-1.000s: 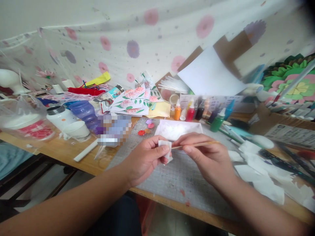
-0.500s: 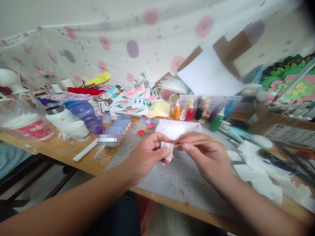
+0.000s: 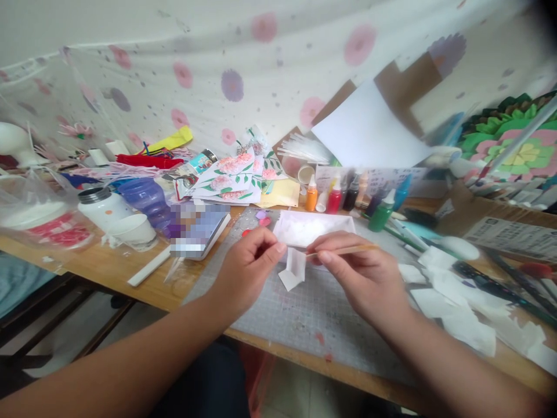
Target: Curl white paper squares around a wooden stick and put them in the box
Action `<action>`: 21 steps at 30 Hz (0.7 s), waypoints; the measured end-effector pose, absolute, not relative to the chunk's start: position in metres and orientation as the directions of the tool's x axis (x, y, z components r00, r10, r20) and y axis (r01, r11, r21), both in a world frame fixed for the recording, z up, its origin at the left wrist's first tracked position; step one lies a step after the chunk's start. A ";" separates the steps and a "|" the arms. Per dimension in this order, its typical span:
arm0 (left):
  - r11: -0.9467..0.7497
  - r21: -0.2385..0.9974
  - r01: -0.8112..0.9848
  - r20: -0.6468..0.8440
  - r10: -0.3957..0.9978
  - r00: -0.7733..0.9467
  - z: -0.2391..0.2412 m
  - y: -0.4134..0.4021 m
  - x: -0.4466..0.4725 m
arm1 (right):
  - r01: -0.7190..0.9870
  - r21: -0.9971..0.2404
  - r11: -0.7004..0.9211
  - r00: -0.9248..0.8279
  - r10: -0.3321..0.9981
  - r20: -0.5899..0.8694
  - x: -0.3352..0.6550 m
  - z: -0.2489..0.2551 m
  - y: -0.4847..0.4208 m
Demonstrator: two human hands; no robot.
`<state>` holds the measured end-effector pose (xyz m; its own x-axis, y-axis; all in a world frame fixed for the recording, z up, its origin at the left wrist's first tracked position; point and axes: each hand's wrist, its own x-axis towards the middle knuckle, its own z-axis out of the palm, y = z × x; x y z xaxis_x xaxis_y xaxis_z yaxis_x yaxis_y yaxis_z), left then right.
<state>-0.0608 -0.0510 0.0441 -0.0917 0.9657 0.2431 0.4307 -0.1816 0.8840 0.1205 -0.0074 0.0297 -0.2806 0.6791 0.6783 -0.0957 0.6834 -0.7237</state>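
Note:
My right hand (image 3: 365, 278) pinches a thin wooden stick (image 3: 348, 251) that points left. A small folded piece of white paper (image 3: 296, 268) hangs at the stick's tip, just above the grey cutting mat (image 3: 313, 313). My left hand (image 3: 248, 267) sits just left of the paper, fingers curled with thumb and forefinger together; the paper appears free of them. A shallow white tray (image 3: 313, 227) lies right behind both hands.
Small dye bottles (image 3: 335, 197) stand behind the tray. Several white paper scraps (image 3: 461, 313) lie on the right. At the left are a white jar (image 3: 102, 209), a white cup (image 3: 134, 232) and a purple bottle (image 3: 145, 200). Painted flower cards (image 3: 235, 174) lean at the back.
My left hand has let the paper piece slip out of its thumb grip and drawn slightly left. The paper now hangs unfolded at the stick's tip. The right hand has hardly moved.

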 end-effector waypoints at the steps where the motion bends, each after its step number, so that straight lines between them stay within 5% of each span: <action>1: -0.187 0.857 0.479 0.238 0.970 -0.047 0.046 -0.052 -0.060 | -0.092 -0.715 0.693 -0.286 0.669 0.686 0.120 0.029 -0.007; 14: -0.076 0.856 0.512 0.078 0.997 0.018 0.044 -0.050 -0.052 | -0.045 -0.644 0.764 -0.340 0.595 0.729 0.118 0.028 -0.008; 21: -0.015 0.928 0.372 0.028 0.999 -0.030 0.046 -0.048 -0.055 | 0.149 -0.689 0.709 -0.172 0.705 0.688 0.131 0.029 0.013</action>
